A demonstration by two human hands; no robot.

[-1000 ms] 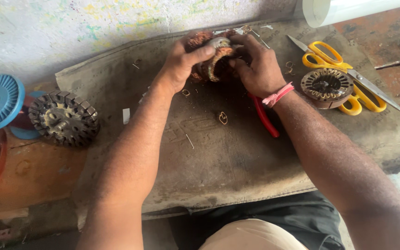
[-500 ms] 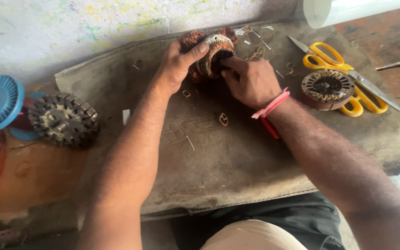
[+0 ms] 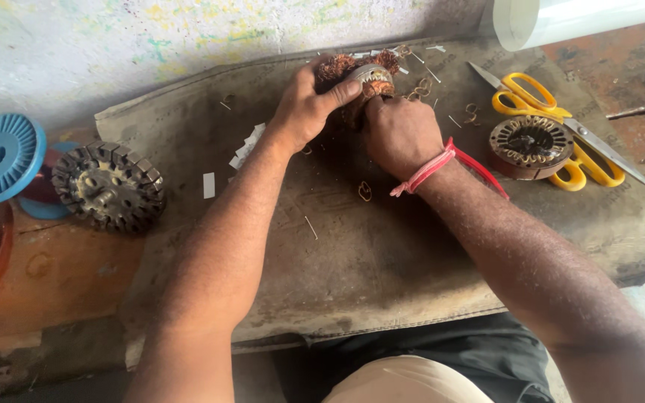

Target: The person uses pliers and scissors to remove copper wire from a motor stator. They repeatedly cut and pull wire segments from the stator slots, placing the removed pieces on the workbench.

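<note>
- A copper-wound motor core point(image 3: 363, 78) is gripped by the left hand point(image 3: 304, 112) at the far edge of the bench point(image 3: 382, 261).
- The right hand point(image 3: 401, 134) is closed just beside the core (red-handled tool point(image 3: 483, 168) apparently held); steady bracing seems needed for the next move.

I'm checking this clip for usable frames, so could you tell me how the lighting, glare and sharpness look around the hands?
Head view: soft, even daylight, with only faint shadows under the forearms; the left hand and right hand on the copper-wound stator are sharp enough to show the wire; the white roll at top right is overexposed; the yellow scissors and blue spool read clearly.
</note>
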